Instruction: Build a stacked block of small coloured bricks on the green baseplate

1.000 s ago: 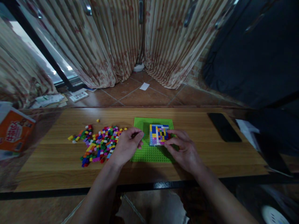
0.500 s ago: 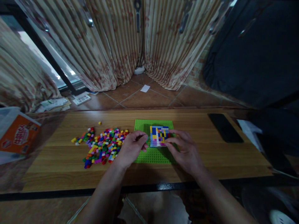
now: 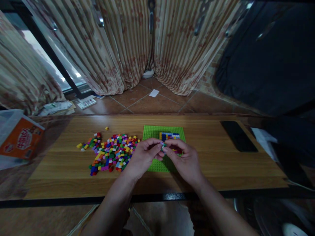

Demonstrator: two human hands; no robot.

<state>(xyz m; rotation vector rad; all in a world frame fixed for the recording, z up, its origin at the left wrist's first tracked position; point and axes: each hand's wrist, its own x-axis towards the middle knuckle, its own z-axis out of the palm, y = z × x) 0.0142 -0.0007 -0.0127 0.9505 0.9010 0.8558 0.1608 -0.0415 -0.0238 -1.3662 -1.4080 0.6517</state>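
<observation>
Over the green baseplate (image 3: 152, 131), my left hand (image 3: 144, 157) and my right hand (image 3: 185, 160) meet fingertip to fingertip. Pinched between them are small toy building bricks (image 3: 163, 146); green and a purplish tint show, but the exact number is hidden by the fingers. Both hands are closed on these bricks. Behind the fingers, a block of blue, white, yellow and other bricks (image 3: 169, 135) sits on the baseplate. Only its far edge and a bit by my right hand show. To the left of my left hand lies a loose pile of multicoloured bricks (image 3: 114, 149).
A lone yellow brick (image 3: 106, 128) lies behind the pile on the wooden table (image 3: 204, 137). At the right rests a dark flat phone-like slab (image 3: 238, 136), with white paper (image 3: 264, 141) beyond it. A clear box with an orange label (image 3: 22, 139) stands far left.
My right hand has left the brick block and moved left to meet my left hand. Both now pinch the small bricks together. The view has shifted slightly.
</observation>
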